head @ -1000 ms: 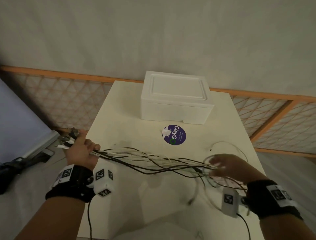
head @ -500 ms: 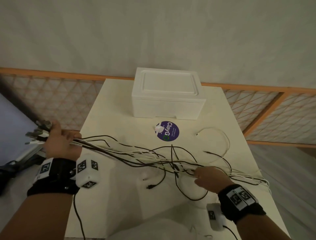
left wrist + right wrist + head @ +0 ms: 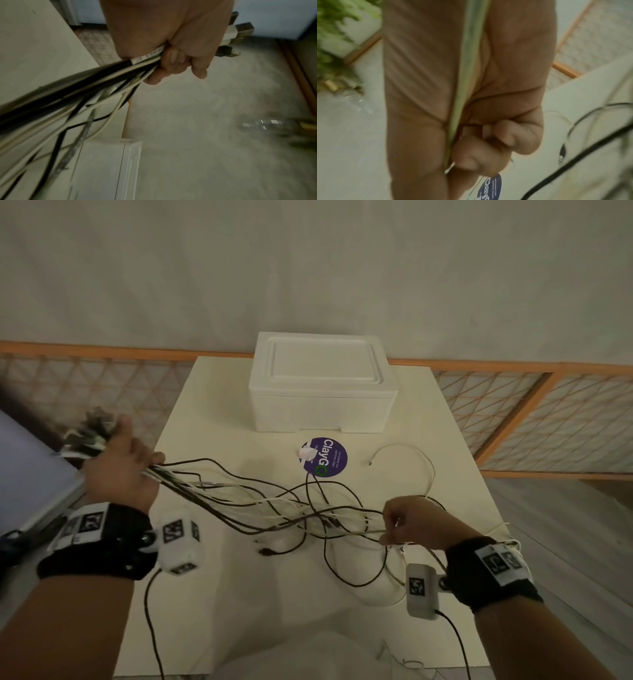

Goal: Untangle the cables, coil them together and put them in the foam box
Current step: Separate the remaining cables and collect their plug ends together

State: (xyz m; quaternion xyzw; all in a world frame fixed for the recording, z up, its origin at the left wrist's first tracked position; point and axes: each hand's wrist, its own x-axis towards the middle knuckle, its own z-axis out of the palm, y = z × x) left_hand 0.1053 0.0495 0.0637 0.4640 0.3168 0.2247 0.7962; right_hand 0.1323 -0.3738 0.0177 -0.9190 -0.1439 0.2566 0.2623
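cables point(image 3: 260, 505): black and white, tangled, strung over the table point(image 3: 212, 392). left hand point(image 3: 120, 470) fisted round the plug ends, off the table's left edge. right hand point(image 3: 414, 522) curled, pinching a white cable point(image 3: 462, 94). foam box point(image 3: 322, 385): white, lid on, at the far edge. round purple sticker point(image 3: 325, 462) reads "clayg…", smaller print illegible.

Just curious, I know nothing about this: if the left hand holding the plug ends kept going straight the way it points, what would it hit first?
Probably nothing on the table. The left hand grips the cables beyond the table's left edge, pointing away toward the lattice fence; that looks first in line, though depth is unclear.
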